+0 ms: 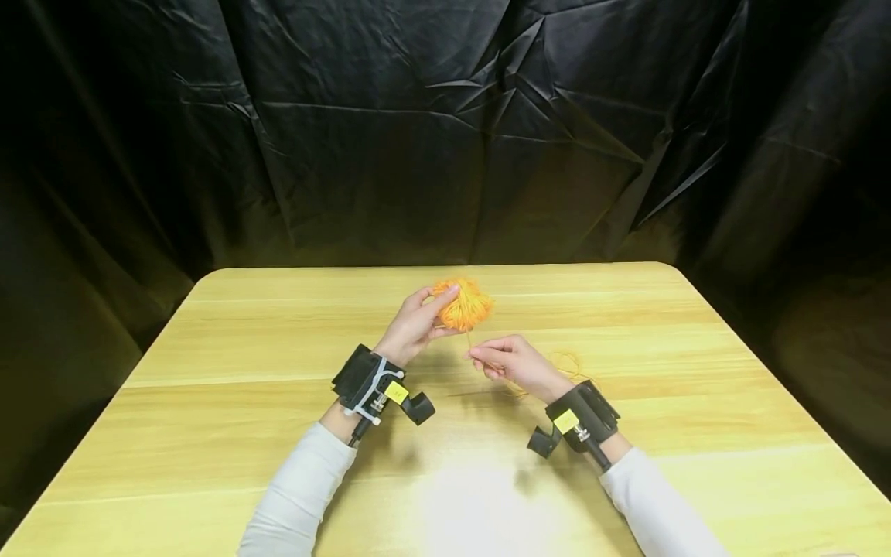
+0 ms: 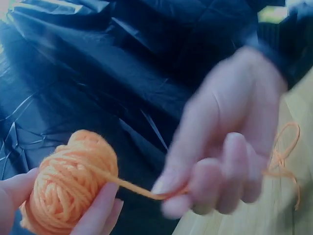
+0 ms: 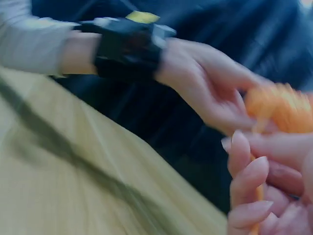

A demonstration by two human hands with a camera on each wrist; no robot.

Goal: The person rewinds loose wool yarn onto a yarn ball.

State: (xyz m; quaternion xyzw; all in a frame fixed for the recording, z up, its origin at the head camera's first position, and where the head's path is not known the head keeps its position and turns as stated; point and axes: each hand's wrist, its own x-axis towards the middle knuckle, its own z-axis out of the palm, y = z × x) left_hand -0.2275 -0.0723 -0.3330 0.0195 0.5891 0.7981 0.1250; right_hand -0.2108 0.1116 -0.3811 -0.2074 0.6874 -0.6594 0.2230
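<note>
An orange ball of yarn [image 1: 468, 306] is held up above the far middle of the table by my left hand [image 1: 416, 323], thumb on one side and fingers on the other. From the ball [image 2: 73, 181] a strand of yarn [image 2: 134, 187] runs taut to my right hand [image 1: 517, 361]. In the left wrist view the right hand [image 2: 220, 142] pinches that strand between thumb and index finger, its other fingers curled. The strand passes on through the palm in the right wrist view, where the right fingers [image 3: 249, 181] lie over it.
Loose loops of yarn [image 1: 567, 363] lie on the wooden table [image 1: 278, 325] beside the right wrist. Each wrist wears a black strap with a camera mount [image 1: 585, 418]. A black curtain [image 1: 376, 170] hangs behind the table's far edge.
</note>
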